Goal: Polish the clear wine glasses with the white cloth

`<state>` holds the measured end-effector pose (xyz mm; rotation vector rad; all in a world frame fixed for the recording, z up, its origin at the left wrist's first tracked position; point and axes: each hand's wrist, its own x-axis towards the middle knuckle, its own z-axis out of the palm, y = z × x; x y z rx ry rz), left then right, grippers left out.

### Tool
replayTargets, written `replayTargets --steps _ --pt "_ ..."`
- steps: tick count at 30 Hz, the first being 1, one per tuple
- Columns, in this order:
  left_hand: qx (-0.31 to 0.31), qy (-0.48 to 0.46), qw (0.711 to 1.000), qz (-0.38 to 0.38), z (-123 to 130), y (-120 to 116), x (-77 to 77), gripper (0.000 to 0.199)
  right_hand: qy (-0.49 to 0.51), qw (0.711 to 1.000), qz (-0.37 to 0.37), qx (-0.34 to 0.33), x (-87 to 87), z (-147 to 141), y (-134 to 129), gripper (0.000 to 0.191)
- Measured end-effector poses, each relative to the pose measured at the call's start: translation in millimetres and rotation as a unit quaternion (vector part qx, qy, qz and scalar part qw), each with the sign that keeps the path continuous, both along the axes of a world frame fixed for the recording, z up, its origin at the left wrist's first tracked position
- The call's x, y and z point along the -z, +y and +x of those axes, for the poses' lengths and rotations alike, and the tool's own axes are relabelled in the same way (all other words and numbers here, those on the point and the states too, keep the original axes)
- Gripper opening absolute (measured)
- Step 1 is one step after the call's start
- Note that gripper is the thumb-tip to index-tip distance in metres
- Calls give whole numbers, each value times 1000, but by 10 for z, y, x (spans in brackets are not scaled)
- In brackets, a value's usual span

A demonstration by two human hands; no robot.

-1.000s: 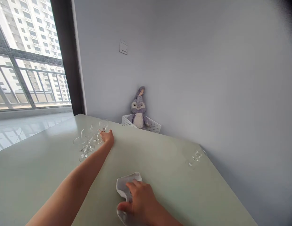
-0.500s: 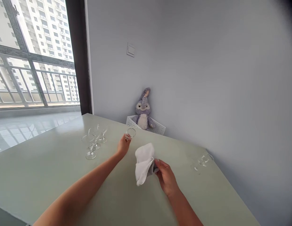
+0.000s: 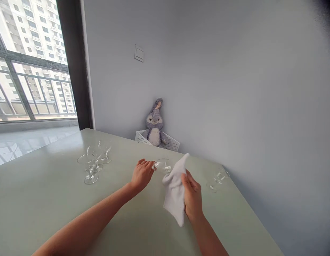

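My left hand (image 3: 142, 174) is closed on the stem end of a clear stemmed glass (image 3: 163, 165), tilted nearly on its side over the table. Its rim end points right, toward a white cloth (image 3: 175, 192). That cloth hangs in folds from my right hand (image 3: 191, 193), whose fingers and thumb grip its right side. Cloth and glass look close together; whether they touch I cannot tell.
Several upright stemmed glasses (image 3: 90, 170) cluster on the table's (image 3: 47, 199) left side. Another clear glass (image 3: 219, 176) lies near the right edge. Behind the table, a plush rabbit (image 3: 154, 129) sits in a white perforated basket (image 3: 173, 143) against the wall.
The held glass has tipped onto its side and moved right, closer to the cloth. My right hand has turned the cloth and shifted slightly right. The view has swung a little right.
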<state>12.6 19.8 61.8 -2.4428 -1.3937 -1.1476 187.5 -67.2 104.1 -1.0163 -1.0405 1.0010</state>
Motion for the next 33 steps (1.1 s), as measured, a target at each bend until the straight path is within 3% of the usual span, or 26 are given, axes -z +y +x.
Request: replayTargets --steps 3,6,13,19,23,25,26,27,29,30,31,32,33 --pt "2 30 999 12 38 -45 20 19 -89 996 10 -28 62 -116 -1 35" --pt "8 60 998 28 42 -84 36 23 -105 992 -10 -70 116 -143 21 32" --pt "90 154 979 96 30 -170 139 31 29 973 -120 -195 310 8 -10 29" --pt "157 190 963 112 59 -252 198 37 129 961 -165 -180 647 58 -69 28" --pt "192 186 964 -12 47 -292 117 38 90 963 -157 -200 658 166 -88 25" --pt "209 142 957 -142 9 -289 18 39 5 961 -133 -242 607 228 -120 22" --pt "234 124 937 -229 -19 -280 -40 40 -39 955 -120 -268 577 254 -143 22" --pt "271 113 899 -325 -52 -268 -98 38 -77 946 -107 -296 546 274 -168 22" --pt "353 109 784 -499 -116 -248 -195 29 -125 928 -83 -340 503 289 -216 24" --pt "383 115 731 -554 -140 -249 -227 25 -133 924 -76 -350 495 285 -234 24" --pt "395 122 705 -577 -153 -264 -245 22 -129 925 -75 -350 498 273 -245 23" --pt "387 130 719 -562 -155 -291 -248 21 -112 930 -84 -339 513 255 -248 22" --pt "360 140 768 -510 -146 -331 -239 22 -80 939 -100 -319 535 233 -244 21"
